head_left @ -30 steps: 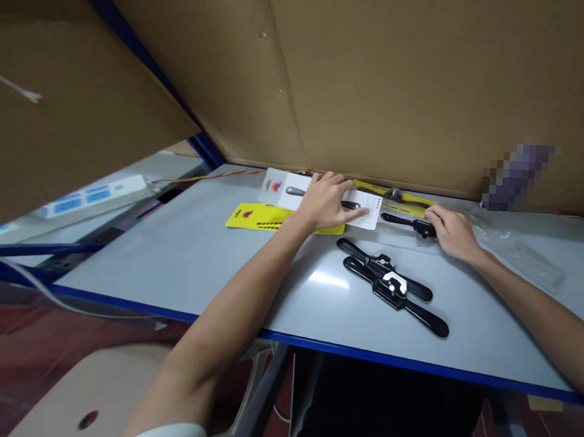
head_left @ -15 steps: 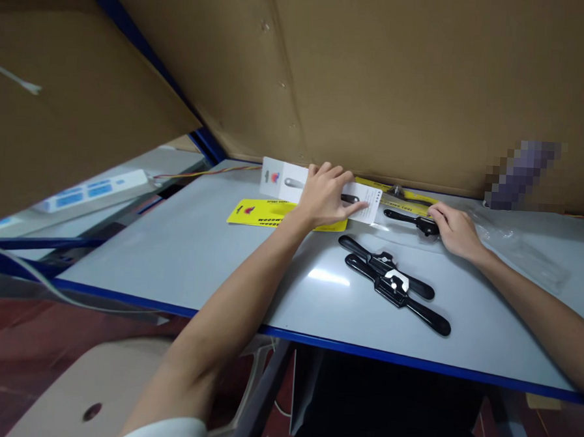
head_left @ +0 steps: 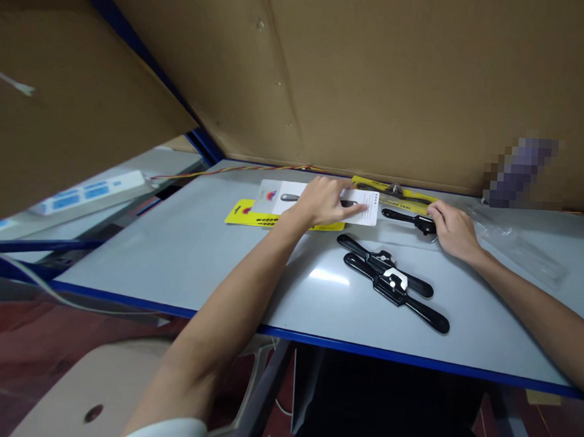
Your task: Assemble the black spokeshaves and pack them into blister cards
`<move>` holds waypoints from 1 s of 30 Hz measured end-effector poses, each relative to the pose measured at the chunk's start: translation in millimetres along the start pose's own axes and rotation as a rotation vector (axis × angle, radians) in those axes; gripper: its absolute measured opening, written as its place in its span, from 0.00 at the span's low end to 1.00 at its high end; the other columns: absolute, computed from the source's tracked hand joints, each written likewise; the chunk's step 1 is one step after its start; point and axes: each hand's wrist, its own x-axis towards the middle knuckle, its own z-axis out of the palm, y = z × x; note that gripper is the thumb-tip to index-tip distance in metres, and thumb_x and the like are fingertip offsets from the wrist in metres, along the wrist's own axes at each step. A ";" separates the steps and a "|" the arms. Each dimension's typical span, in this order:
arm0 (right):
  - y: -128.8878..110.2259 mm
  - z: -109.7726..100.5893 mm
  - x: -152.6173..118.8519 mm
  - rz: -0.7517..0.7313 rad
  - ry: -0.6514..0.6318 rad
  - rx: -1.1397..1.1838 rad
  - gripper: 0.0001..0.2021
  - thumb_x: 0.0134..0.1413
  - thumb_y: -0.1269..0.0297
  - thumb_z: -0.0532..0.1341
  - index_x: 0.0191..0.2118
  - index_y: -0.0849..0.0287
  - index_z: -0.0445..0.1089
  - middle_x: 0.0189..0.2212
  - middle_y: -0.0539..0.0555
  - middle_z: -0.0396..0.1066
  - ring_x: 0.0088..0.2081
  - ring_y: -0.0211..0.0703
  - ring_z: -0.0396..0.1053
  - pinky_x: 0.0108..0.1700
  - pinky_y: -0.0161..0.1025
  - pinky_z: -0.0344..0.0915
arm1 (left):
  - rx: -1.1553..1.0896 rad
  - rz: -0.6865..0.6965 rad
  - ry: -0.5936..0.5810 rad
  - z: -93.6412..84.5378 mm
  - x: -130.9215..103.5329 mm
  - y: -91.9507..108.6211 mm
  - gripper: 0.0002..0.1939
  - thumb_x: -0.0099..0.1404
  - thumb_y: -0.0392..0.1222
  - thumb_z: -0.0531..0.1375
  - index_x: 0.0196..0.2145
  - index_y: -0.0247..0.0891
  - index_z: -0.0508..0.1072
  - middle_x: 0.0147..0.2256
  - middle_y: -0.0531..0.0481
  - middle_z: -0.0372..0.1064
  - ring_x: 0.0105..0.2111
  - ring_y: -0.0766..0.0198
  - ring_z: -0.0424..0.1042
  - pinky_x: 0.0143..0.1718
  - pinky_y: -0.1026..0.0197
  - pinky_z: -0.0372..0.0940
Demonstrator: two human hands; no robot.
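My left hand [head_left: 322, 200] is closed on a white printed card [head_left: 368, 213], which lies over a yellow card [head_left: 238, 214]. In my right hand [head_left: 452, 230] is one end of a black two-handled tool [head_left: 403, 217]; its other handle points left. Nearer the front edge, two more black tools, a rear one [head_left: 418, 286] and a front one [head_left: 426, 313], lie side by side at a slant. Behind my right hand sits a yellow package [head_left: 400, 201] with a dark tool on it.
Clear plastic wrapping [head_left: 525, 253] lies on the grey table [head_left: 173, 251] at the right. A cardboard panel [head_left: 377, 86] stands along the back. A white power strip [head_left: 92, 192] is at the left, and a chair [head_left: 102, 384] stands below the blue table edge.
The white card has come down nearly flat over the yellow card, and my left hand has moved slightly with it. My right hand and the tool in it have hardly moved.
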 end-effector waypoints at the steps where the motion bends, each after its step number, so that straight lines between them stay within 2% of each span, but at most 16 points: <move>1: 0.1 0.3 0.3 0.001 -0.002 -0.003 0.18 0.73 0.56 0.48 0.45 0.53 0.74 0.44 0.60 0.82 0.45 0.59 0.76 0.42 0.46 0.60 | 0.006 -0.021 -0.014 -0.5 -0.1 0.8 0.30 0.67 0.69 0.57 0.44 0.39 0.80 0.36 0.40 0.79 0.39 0.44 0.77 0.40 0.50 0.64; 5: 2.1 2.6 1.1 0.009 0.006 -0.019 0.18 0.73 0.55 0.48 0.44 0.52 0.74 0.44 0.60 0.83 0.44 0.59 0.76 0.41 0.46 0.59 | 0.018 -0.063 -0.036 -1.2 -0.5 1.7 0.30 0.66 0.70 0.57 0.43 0.40 0.80 0.33 0.41 0.78 0.37 0.45 0.76 0.37 0.51 0.63; 11: 2.9 2.1 -2.6 -0.039 0.035 -0.015 0.19 0.74 0.54 0.47 0.44 0.52 0.74 0.43 0.59 0.82 0.44 0.59 0.75 0.42 0.47 0.61 | 0.009 0.001 -0.029 1.1 -0.7 3.9 0.31 0.67 0.70 0.57 0.47 0.40 0.81 0.31 0.42 0.77 0.36 0.46 0.75 0.39 0.50 0.64; 14: -3.1 3.6 -5.3 -0.058 0.032 -0.012 0.19 0.74 0.55 0.47 0.45 0.53 0.74 0.45 0.61 0.81 0.46 0.60 0.75 0.45 0.48 0.63 | 0.035 0.070 -0.012 6.4 0.3 17.5 0.31 0.69 0.70 0.56 0.47 0.38 0.80 0.35 0.41 0.79 0.38 0.46 0.76 0.42 0.49 0.66; 18: -21.1 8.9 -7.3 -0.112 0.004 0.040 0.19 0.74 0.55 0.48 0.47 0.53 0.75 0.48 0.62 0.81 0.48 0.60 0.76 0.51 0.50 0.66 | 0.034 0.224 0.051 20.5 5.0 44.7 0.33 0.72 0.69 0.57 0.51 0.35 0.77 0.48 0.34 0.78 0.49 0.42 0.76 0.51 0.47 0.66; 20: -29.3 7.2 -5.8 -0.158 -0.017 0.096 0.19 0.73 0.55 0.48 0.49 0.53 0.75 0.50 0.61 0.81 0.51 0.59 0.76 0.54 0.51 0.67 | 0.035 0.268 0.071 27.3 8.0 53.4 0.33 0.72 0.69 0.57 0.51 0.34 0.76 0.50 0.32 0.77 0.52 0.40 0.74 0.54 0.46 0.65; 23: -30.1 -6.7 1.6 -0.214 -0.101 0.153 0.20 0.73 0.54 0.49 0.54 0.54 0.76 0.55 0.61 0.80 0.55 0.59 0.75 0.58 0.52 0.67 | 0.055 0.269 0.068 31.7 10.5 56.1 0.33 0.72 0.70 0.57 0.50 0.34 0.75 0.48 0.32 0.77 0.52 0.39 0.74 0.55 0.45 0.64; 25: -20.4 -21.0 9.7 -0.194 -0.199 0.096 0.21 0.70 0.50 0.54 0.55 0.54 0.77 0.54 0.61 0.81 0.53 0.61 0.76 0.57 0.53 0.67 | 0.072 0.243 0.060 29.7 10.0 54.0 0.31 0.73 0.68 0.58 0.49 0.34 0.75 0.48 0.32 0.77 0.52 0.38 0.75 0.55 0.44 0.63; 28: 4.6 -41.2 22.8 -0.103 -0.382 -0.003 0.23 0.59 0.43 0.64 0.51 0.54 0.80 0.47 0.60 0.83 0.45 0.60 0.79 0.49 0.51 0.70 | 0.081 0.231 0.008 19.5 6.1 48.0 0.27 0.74 0.62 0.59 0.51 0.33 0.75 0.50 0.33 0.78 0.52 0.40 0.76 0.55 0.46 0.64; 30: 21.2 -50.2 29.0 -0.060 -0.542 0.068 0.23 0.57 0.41 0.64 0.47 0.53 0.80 0.41 0.56 0.83 0.35 0.52 0.78 0.42 0.46 0.70 | 0.072 0.265 -0.062 10.1 2.7 41.3 0.23 0.74 0.57 0.60 0.54 0.35 0.75 0.53 0.35 0.78 0.51 0.42 0.77 0.52 0.48 0.66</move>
